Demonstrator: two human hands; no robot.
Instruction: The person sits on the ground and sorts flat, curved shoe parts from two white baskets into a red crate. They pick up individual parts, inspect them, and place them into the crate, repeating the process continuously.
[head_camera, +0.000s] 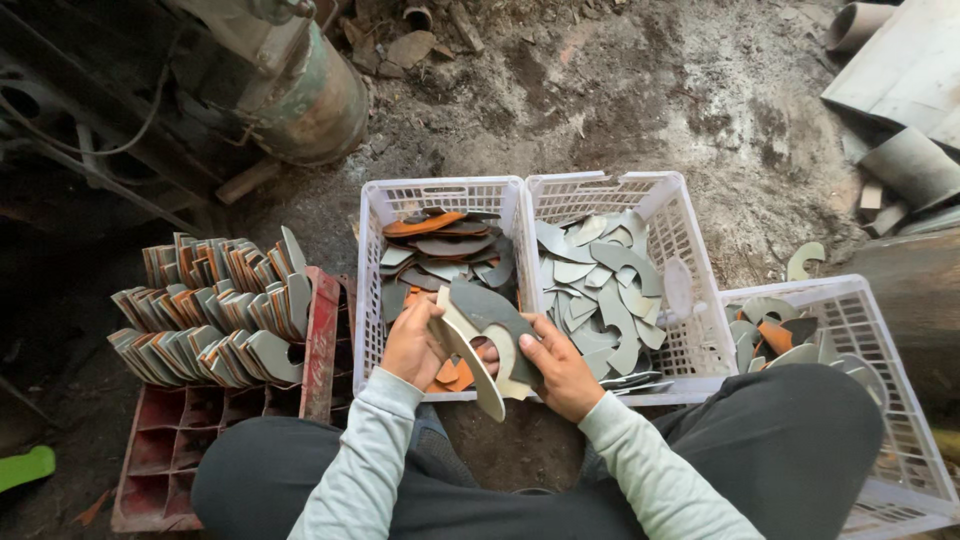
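Here both hands (490, 350) grip curved grey cutouts (480, 335) (over left white basket (375, 290)).

Grey and orange cut pieces (445, 245) fill white lattice baskets (520, 195) beside a red crate (322, 340).

Held stack: a few flat crescent-shaped cut pieces (487, 335), grey on one face, pale cream on the other, fanned slightly and tilted edge-up
Position: above the near rim of the left white basket (372, 300)
Left hand (412, 345): fingers clasp the stack's left side
Right hand (560, 372): thumb and fingers pinch the stack's right side from below
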